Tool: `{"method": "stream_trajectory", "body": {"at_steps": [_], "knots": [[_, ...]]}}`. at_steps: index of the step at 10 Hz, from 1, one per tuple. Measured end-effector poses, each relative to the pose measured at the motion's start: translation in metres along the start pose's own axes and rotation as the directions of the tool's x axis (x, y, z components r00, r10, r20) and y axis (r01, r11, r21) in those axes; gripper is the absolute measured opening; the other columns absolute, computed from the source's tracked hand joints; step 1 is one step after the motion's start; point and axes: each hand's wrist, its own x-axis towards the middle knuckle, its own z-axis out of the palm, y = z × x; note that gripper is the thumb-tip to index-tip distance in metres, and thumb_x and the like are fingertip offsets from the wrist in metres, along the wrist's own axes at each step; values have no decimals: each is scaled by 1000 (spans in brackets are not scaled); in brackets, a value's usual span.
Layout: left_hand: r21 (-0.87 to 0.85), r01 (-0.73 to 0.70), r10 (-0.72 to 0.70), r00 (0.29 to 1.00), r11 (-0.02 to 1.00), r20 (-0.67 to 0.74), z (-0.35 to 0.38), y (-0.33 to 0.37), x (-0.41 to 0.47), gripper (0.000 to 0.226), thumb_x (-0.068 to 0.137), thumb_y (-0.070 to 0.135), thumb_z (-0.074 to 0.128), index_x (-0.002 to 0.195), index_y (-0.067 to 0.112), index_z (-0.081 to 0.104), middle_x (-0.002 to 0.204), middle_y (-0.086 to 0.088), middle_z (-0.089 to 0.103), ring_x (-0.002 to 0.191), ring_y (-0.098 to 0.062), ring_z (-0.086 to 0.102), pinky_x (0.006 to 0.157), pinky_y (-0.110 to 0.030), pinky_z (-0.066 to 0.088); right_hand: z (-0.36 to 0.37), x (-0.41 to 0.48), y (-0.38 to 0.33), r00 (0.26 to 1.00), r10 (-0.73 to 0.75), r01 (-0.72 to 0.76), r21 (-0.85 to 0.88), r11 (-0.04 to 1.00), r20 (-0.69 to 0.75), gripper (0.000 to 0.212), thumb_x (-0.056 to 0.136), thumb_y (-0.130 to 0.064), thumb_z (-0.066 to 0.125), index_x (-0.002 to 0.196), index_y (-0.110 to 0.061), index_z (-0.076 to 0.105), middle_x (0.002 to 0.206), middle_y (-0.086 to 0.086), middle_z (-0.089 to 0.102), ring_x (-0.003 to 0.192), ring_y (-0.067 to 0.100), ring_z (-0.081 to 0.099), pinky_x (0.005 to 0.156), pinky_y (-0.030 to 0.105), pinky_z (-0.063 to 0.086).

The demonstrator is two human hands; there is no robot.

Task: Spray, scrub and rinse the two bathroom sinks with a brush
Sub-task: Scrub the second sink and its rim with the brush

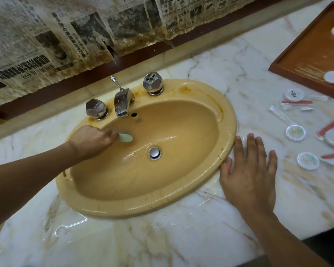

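Mustard-yellow ceramic fills the middle of the head view: an oval sink [143, 209] is set into a desk [181, 237] of white veined marble. The left hand [93, 140] is reached into the bowl from the left, and its fingers are curled round a pale green brush [126, 138]. Only the rounded end of the brush is seen, held against the far-left wall of the bowl, below the tap [123, 102]. Whether the bristles touch the ceramic cannot be told. The right hand [249, 170] is laid flat on the desk just right of the sink, the fingers straight and spread, the thumb touching the rim. A thin film of water is seen around the drain plug [154, 152], and wet patches shine on the near desk. Brown stains are seen around the two knobs [96, 108] and along the right rim. Small wrapped toiletries [295, 132] are lying on the desk to the right, near the spread hand.

The scrubbing of this sink is judged to be in progress. The brush could be lost from a wet grip if it is pushed hard on the curved wall. The supporting hand could slide where the marble is wet. Dirty water could be thrown onto the toiletries by fast strokes. The stains behind the knobs could be missed, because the brush is low in the bowl and the knobs stand in the way.
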Motion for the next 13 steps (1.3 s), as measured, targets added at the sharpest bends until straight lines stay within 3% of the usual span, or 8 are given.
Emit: {"method": "stream_trajectory", "body": {"at_steps": [1, 3, 4, 5, 6, 8, 10, 13], "knots": [[88, -84, 64, 976, 992, 209, 4, 6, -9, 44, 106, 16, 37, 149, 14, 40, 110, -3, 63, 80, -24, 69, 61, -35, 53, -1, 0, 0, 1000, -2, 2, -12, 1000, 3, 66, 98, -38, 30, 157, -10, 36, 164, 17, 30, 155, 30, 21, 124, 58, 14], [-179, 195, -222, 964, 964, -148, -2, 4, 18, 24, 90, 15, 73, 113, 9, 68, 76, -8, 64, 40, -23, 39, 38, -25, 28, 0, 0, 0, 1000, -5, 5, -4, 1000, -12, 65, 98, -38, 32, 157, -10, 37, 164, 17, 31, 155, 31, 22, 124, 57, 14], [-319, 345, -323, 939, 883, 120, 6, 51, 23, 23, 103, 35, 50, 115, 26, 67, 88, 2, 67, 68, -24, 65, 50, -30, 44, 0, -1, 0, 1000, -2, 2, -4, 1000, -15, 65, 98, -38, 32, 156, -10, 38, 164, 17, 31, 154, 31, 22, 124, 57, 14], [-541, 370, -273, 928, 756, 253, 8, 86, 2, 29, 104, 41, 48, 124, 33, 68, 105, 1, 72, 92, -23, 67, 67, -30, 46, 0, -1, 0, 1000, -7, 7, -7, 1000, -15, 65, 98, -38, 32, 156, -10, 38, 164, 17, 31, 154, 31, 22, 124, 57, 14], [-539, 333, -201, 936, 774, 289, 10, 87, -15, 32, 102, 49, 51, 129, 41, 66, 116, 5, 72, 104, -18, 65, 73, -30, 47, 0, -1, -1, 1000, -2, 2, 4, 1000, -23, 65, 97, -37, 33, 156, -10, 39, 163, 17, 31, 154, 31, 22, 124, 57, 13], [-462, 511, -410, 859, 725, 308, 19, 62, 9, 27, 101, 42, 52, 120, 38, 70, 102, 4, 71, 87, -21, 67, 69, -33, 57, 1, -1, -1, 999, -3, 3, 13, 1000, -42, 64, 98, -36, 34, 155, -9, 40, 163, 18, 32, 154, 31, 23, 124, 57, 13], [-605, 486, -353, 874, 631, 334, 18, 83, 40, 31, 99, 45, 58, 125, 34, 71, 126, 3, 68, 117, -23, 59, 76, -29, 42, 1, -1, 0, 1000, -2, 2, 7, 1000, -31, 65, 97, -37, 33, 156, -10, 38, 164, 16, 31, 154, 30, 22, 125, 56, 12], [-631, 507, -381, 861, 586, 338, 18, 93, 35, 31, 98, 48, 58, 120, 33, 73, 122, 2, 71, 113, -22, 61, 82, -31, 49, 1, -1, 1, 1000, -2, 2, 0, 1000, -27, 66, 97, -39, 32, 156, -11, 38, 164, 17, 31, 154, 30, 22, 124, 56, 13]]}}
